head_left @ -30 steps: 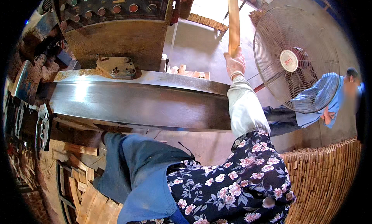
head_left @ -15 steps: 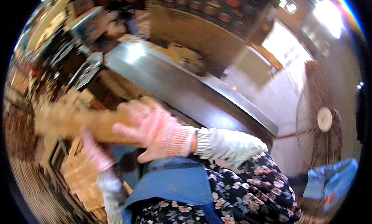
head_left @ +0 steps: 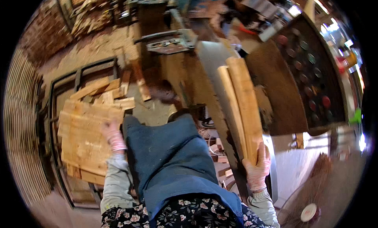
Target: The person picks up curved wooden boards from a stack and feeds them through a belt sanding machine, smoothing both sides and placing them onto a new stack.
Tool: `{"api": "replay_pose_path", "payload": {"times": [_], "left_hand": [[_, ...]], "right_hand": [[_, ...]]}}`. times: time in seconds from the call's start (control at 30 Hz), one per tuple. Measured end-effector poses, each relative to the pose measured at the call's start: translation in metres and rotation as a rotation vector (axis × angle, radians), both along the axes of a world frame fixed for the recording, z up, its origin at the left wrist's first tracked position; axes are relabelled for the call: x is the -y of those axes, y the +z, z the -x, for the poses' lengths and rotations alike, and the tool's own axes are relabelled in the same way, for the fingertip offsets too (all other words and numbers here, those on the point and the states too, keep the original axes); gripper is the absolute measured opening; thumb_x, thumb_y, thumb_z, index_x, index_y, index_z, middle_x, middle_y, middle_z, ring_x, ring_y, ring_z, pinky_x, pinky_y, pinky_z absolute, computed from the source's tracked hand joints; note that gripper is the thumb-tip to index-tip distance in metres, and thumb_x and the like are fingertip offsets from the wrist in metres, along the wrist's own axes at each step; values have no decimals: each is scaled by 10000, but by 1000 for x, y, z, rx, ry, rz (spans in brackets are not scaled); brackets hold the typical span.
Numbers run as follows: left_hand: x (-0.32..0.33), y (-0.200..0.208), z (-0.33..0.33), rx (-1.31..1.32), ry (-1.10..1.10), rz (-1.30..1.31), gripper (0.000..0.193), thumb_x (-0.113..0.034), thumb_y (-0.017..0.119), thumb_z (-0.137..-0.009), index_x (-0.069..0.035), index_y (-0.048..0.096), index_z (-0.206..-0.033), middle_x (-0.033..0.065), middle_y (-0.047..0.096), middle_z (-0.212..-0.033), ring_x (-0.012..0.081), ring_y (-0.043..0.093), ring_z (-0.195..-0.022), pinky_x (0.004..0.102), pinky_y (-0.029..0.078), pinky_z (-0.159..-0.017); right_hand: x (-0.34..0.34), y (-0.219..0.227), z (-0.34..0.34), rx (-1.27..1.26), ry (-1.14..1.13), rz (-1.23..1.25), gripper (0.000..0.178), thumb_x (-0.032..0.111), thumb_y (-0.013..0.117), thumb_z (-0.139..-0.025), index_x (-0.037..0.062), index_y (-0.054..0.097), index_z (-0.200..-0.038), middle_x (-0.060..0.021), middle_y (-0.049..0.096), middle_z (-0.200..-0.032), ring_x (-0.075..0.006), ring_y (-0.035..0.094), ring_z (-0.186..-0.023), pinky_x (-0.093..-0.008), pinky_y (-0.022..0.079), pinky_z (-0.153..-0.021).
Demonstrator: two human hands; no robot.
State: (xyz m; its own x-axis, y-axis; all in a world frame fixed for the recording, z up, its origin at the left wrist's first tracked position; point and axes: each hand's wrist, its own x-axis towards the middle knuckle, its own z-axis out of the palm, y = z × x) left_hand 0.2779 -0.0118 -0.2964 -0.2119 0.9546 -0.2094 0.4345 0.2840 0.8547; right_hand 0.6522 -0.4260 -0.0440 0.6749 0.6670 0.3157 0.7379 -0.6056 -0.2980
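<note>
Two narrow wooden boards (head_left: 245,106) lie lengthwise on the long metal machine bed (head_left: 212,50) to my right. At their near end my right hand (head_left: 258,168), in a pink-and-white knit glove, grips them with the thumb on one side and fingers on the other. Over on the left, my gloved left hand (head_left: 113,136) is at the near-right edge of a stack of pale boards (head_left: 84,129). Motion smears its fingers, so whether it holds a board cannot be told. A blue apron (head_left: 169,153) covers my lap between the hands.
A dark metal frame cart (head_left: 59,165) surrounds the stack, with loose wood offcuts (head_left: 94,88) at its far end. Beyond the bed stands a panel with round buttons (head_left: 307,70). A fan (head_left: 309,212) is at lower right. Corrugated sheeting (head_left: 23,121) lines the left.
My view has swung left. Both hands were together on a blurred piece of wood; now they are apart, the right at boards on the metal bed, the left at the stack.
</note>
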Motion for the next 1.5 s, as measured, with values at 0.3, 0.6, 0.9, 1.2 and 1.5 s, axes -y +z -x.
{"api": "replay_pose_path", "payload": {"times": [0.3, 0.6, 0.9, 1.2, 1.5], "left_hand": [[112, -139, 311, -218, 515, 449, 898, -719, 639, -843, 95, 694, -1217, 356, 651, -1311, 473, 626, -1203, 479, 482, -1035], [96, -98, 268, 515, 871, -50, 831, -455, 747, -946, 105, 469, -1493, 228, 475, -1580, 318, 425, -1461, 420, 264, -1238], [57, -146, 257, 936, 707, 200, 533, -322, 626, -1003, -4, 567, -1427, 158, 604, -1413, 300, 550, -1312, 425, 444, -1143], [25, -53, 263, 819, 543, 86, 603, -336, 786, -930, 22, 628, -1388, 122, 651, -1393, 291, 612, -1254, 419, 457, -1126], [-5, 146, 25, 914, -1, -122, 438, -332, 658, -1025, 33, 695, -1265, 121, 704, -1212, 202, 655, -1130, 386, 533, -1000]], "right_hand": [[-240, -20, -86, -276, 237, -611, 782, 82, 714, -955, -3, 319, -1624, -184, 363, -1647, -320, 434, -1456, -401, 343, -1226], [-296, -11, -85, -342, 447, -568, 782, 107, 723, -950, 2, 336, -1621, -196, 366, -1641, -339, 379, -1498, -430, 303, -1246], [-2, -27, -30, 198, 205, 109, 679, 158, 723, -825, -7, 555, -1462, -243, 566, -1452, -426, 536, -1326, -516, 382, -1171], [-148, -10, -84, 244, 450, 61, 429, 132, 710, -894, 32, 673, -1310, -229, 630, -1336, -430, 586, -1221, -528, 439, -1078], [-325, 11, -80, 43, 618, 84, 561, 287, 768, -856, 65, 641, -1355, -191, 626, -1377, -413, 569, -1282, -466, 471, -1080]]}}
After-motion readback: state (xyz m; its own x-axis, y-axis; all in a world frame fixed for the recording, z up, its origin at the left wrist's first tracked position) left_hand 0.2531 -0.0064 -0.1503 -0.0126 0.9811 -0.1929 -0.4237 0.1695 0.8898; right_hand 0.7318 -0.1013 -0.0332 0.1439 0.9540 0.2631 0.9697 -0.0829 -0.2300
